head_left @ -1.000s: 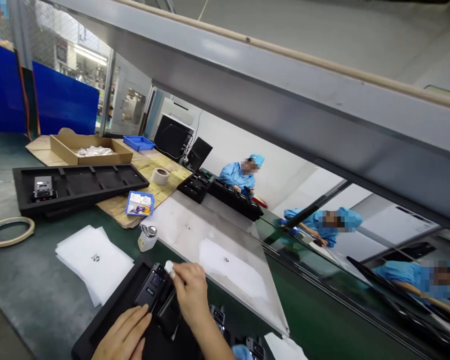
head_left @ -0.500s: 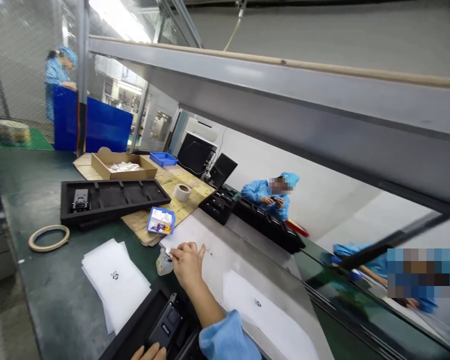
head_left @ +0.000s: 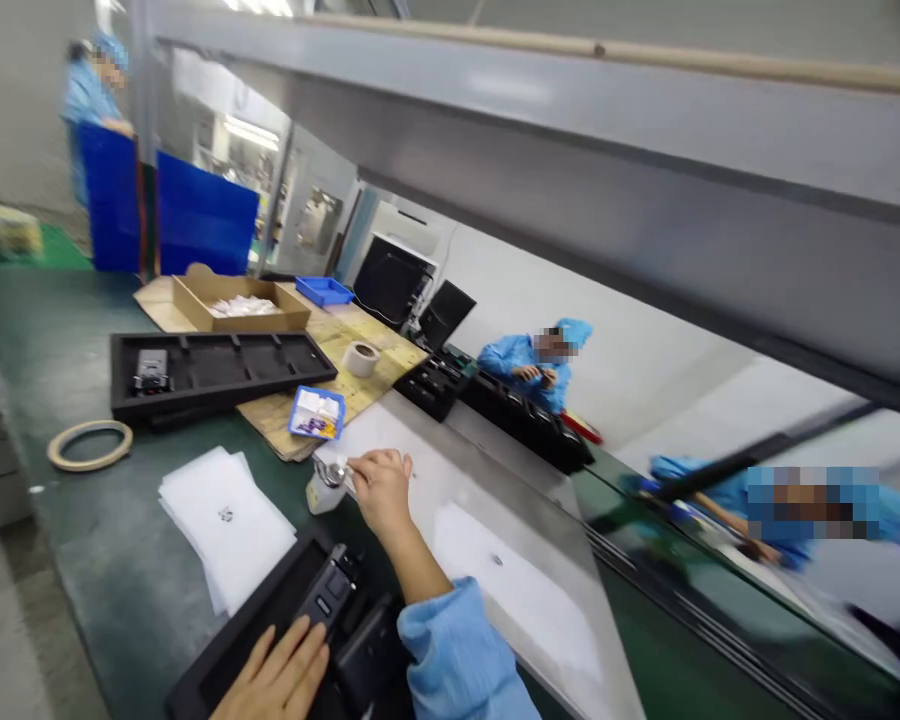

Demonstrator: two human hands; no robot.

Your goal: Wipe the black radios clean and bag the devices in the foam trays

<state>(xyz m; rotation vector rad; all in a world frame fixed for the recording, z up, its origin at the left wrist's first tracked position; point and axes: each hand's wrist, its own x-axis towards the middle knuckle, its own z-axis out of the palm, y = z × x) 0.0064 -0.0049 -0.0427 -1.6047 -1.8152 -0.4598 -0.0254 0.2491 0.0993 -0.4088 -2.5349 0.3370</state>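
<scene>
My right hand (head_left: 381, 488) reaches forward in a blue sleeve and pinches something small and white against the metal top of a small pump bottle (head_left: 322, 487) on the green bench. My left hand (head_left: 279, 678) lies flat, fingers stretched, on a black device (head_left: 328, 597) that sits in the near black tray (head_left: 240, 640). A stack of white foam bags (head_left: 225, 522) lies just left of the tray.
Further back are a long black tray (head_left: 217, 372) with one device, a tape ring (head_left: 90, 445), a small blue bin (head_left: 316, 413), a tape roll (head_left: 361, 358) and a cardboard box (head_left: 236, 303). A grey metal plate (head_left: 480, 500) lies to the right. Co-workers in blue sit along the line.
My right hand left the device in the near tray and went forward to the pump bottle, still pinching the white piece. The view swung left and up; my left hand stays on the device.
</scene>
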